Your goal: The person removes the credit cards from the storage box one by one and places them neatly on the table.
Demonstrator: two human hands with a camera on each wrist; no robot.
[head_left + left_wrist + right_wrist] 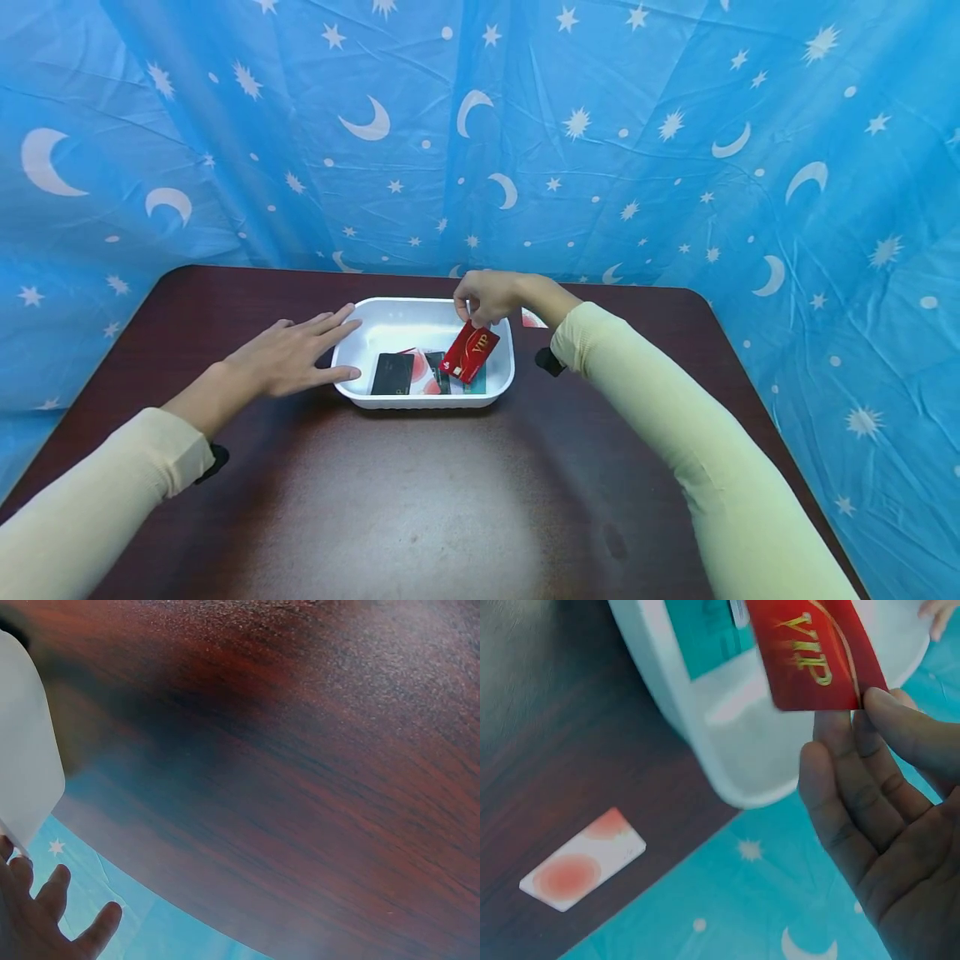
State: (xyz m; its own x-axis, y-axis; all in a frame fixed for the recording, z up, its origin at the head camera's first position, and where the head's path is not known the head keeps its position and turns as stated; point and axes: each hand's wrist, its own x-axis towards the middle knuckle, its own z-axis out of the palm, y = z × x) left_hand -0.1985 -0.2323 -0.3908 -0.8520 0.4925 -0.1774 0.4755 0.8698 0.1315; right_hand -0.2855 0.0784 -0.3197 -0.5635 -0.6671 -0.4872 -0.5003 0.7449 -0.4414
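Note:
A red VIP card (470, 353) with gold lettering is pinched at one corner between the thumb and fingers of my right hand (487, 297), over the white basin (386, 312). In the right wrist view the same card (810, 656) slants above the rim. Several cards lie in the basin, among them a black card (392, 374), a white card with pink circles (422, 375) and a teal card (478, 382). My left hand (300, 354) rests with spread, fairly straight fingers at the basin's left rim.
A white card with pink-red circles (583, 859) lies on the dark wooden table (420, 500) to the right of the basin, partly hidden by my right wrist in the head view. Behind the table hangs a blue curtain (480, 150) with moons and stars.

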